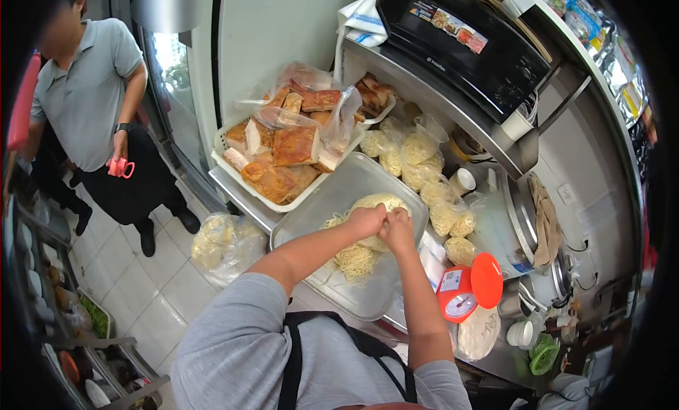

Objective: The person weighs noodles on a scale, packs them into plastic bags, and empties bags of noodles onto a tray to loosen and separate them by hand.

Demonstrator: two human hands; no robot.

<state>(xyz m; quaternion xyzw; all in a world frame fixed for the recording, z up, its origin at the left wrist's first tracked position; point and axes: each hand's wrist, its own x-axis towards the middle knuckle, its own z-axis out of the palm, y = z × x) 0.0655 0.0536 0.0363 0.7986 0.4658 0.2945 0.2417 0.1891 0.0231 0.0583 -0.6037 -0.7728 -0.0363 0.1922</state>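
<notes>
In front of me a wide grey tray (329,295) holds a pile of loose pale noodles (353,263). Over the tray, my left hand (368,220) and my right hand (397,228) come together, fingers pinched close. They appear to grip the gathered top of a clear plastic bag of noodles (378,201), whose rounded bulk shows just beyond them. The pinched part itself is hidden by my fingers. Several filled bags of noodles (419,150) lie along the tray's far right side.
A white crate (288,206) of roasted meat slabs (296,145) stands left of the tray. A red scale (458,295) sits to the right, below a shelf with a black oven (460,39). Another bag (226,244) hangs by the left edge. A person (99,106) stands on the left, holding something pink.
</notes>
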